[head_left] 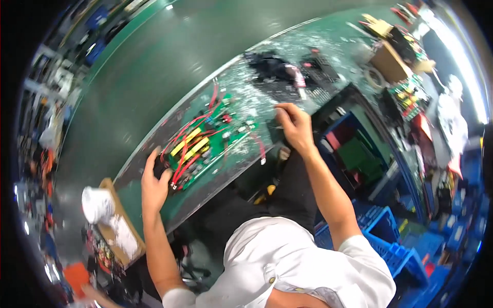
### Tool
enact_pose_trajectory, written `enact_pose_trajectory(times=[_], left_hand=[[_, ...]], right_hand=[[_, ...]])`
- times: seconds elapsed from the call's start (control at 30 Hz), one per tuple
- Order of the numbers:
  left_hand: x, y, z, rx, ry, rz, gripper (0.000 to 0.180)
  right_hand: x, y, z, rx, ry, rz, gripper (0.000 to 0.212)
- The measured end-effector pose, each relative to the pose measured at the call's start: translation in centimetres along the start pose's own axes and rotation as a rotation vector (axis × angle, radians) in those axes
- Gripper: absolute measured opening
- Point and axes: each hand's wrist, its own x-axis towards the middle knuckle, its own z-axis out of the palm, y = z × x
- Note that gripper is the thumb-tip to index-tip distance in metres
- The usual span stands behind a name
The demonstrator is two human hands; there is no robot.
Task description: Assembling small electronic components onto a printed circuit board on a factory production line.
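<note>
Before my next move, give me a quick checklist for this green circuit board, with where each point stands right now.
1. Circuit board lying on the bench: ok.
2. Left hand at the board's left end: ok.
3. Left hand gripping firmly: cannot tell.
4. Right hand apart from the board: ok; whether it holds anything small, cannot tell.
5. Red wires gathered neatly: not ok, they sprawl loosely.
6. Dark pile apart from the board: ok.
</note>
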Motion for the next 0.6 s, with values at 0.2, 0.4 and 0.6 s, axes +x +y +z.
enact_pose_trajectory(times=[0.2,0.4,0.6], left_hand=[[0.6,-1.0,-1.3,-0.003,0.017,-0.056,0.063],[5.6,-11.9,-0.9,-0.359,0.411,0.135,0.041],[4.2,-10.1,0.3,-0.075,0.365,0.019,0.037]], right_hand=[[3.3,-4.1,-7.2,-0.242,0.184,-0.146,0.017],[3.8,-3.1,-8.3,-0.168,0.111,-0.056,0.019],[2.2,-2.9,-6.7,-0.127,0.145,-0.008,0.019]])
